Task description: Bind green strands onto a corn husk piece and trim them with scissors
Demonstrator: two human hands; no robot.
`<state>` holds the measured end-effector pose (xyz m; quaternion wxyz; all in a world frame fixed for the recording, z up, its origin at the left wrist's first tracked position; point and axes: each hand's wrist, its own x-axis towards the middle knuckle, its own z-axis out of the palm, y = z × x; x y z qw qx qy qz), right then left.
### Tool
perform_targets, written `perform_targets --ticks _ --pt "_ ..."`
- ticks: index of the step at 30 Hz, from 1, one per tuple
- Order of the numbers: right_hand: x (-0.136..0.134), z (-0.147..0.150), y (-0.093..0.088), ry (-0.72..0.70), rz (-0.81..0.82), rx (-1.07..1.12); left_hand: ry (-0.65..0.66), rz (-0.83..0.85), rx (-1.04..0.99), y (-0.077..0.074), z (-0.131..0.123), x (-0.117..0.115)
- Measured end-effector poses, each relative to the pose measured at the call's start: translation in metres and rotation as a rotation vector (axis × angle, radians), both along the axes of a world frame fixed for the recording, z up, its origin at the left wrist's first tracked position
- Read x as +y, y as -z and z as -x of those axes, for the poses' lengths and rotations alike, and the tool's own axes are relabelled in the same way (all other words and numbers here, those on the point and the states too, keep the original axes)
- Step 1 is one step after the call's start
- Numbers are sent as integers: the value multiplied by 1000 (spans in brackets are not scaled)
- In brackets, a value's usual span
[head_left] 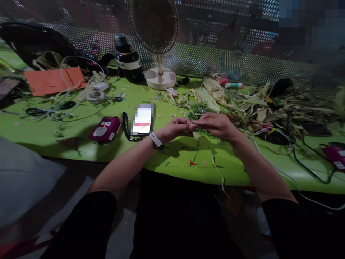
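My left hand (176, 128) and my right hand (215, 125) meet fingertip to fingertip just above the green table (81, 118), near its front edge. Both are closed in a pinch on a small pale piece, probably a strip of corn husk (196, 135), which partly hangs below the fingers. A thin dark thread (197, 151) dangles from them toward the table. My left wrist wears a grey band (156, 140). A heap of green shreds (198, 109) lies right behind my hands.
A phone (142, 119) and a magenta box (105, 128) lie left of my hands. Behind stand a fan (159, 77) and a dark bottle (128, 59). Dry husks (258, 104), cables and a second magenta box (335, 156) fill the right. Scissors (36, 111), orange card (54, 81) lie far left.
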<state>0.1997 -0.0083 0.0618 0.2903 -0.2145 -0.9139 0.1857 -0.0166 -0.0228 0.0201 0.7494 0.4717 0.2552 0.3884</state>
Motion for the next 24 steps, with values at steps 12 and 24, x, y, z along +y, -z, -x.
perform_targets --ticks 12,24 --pt "-5 -1 2 -56 -134 -58 95 69 9 -5 4 2" --pt "-12 10 13 184 -513 -288 167 116 -54 -6 9 5"
